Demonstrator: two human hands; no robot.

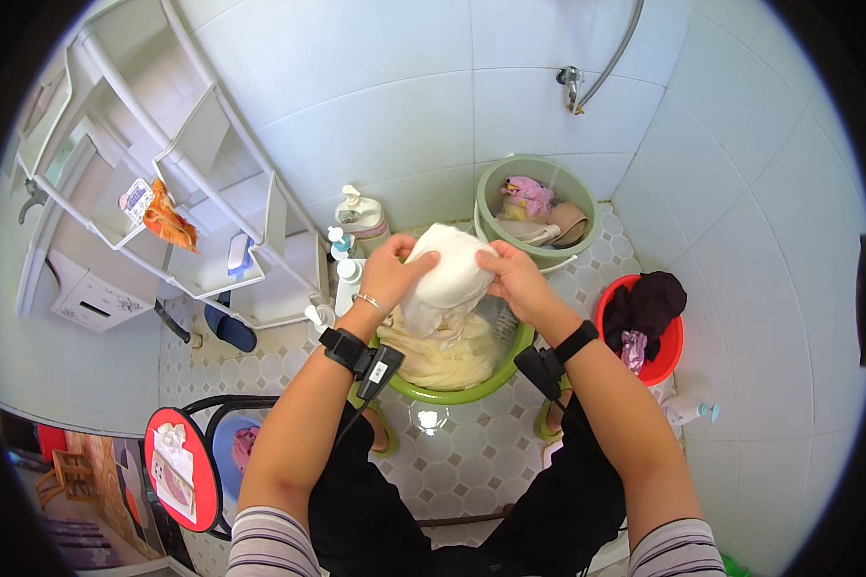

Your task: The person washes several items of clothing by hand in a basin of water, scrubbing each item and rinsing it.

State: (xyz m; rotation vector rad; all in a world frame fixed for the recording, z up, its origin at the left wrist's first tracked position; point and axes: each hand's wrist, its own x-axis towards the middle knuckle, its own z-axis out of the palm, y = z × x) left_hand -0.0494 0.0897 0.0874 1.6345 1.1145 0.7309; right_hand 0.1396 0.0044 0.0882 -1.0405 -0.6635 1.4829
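Note:
Both my hands grip a wet white cloth, raised over a green basin. My left hand pinches its left side between thumb and fingers. On the opposite side, my right hand holds the cloth's edge the same way. The lower end of the cloth hangs into the basin and touches pale cream fabric lying there. Toward the basin's right side a ridged, clear or grey surface shows, partly covered by my right hand. What kind of garment the white cloth is, I cannot tell.
A pale green bucket of wet clothes stands behind the basin. Right of it sits a red basin with dark clothes. Pump bottles line the left, beside a white shelf rack. A red-topped folding stool and blue basin are lower left.

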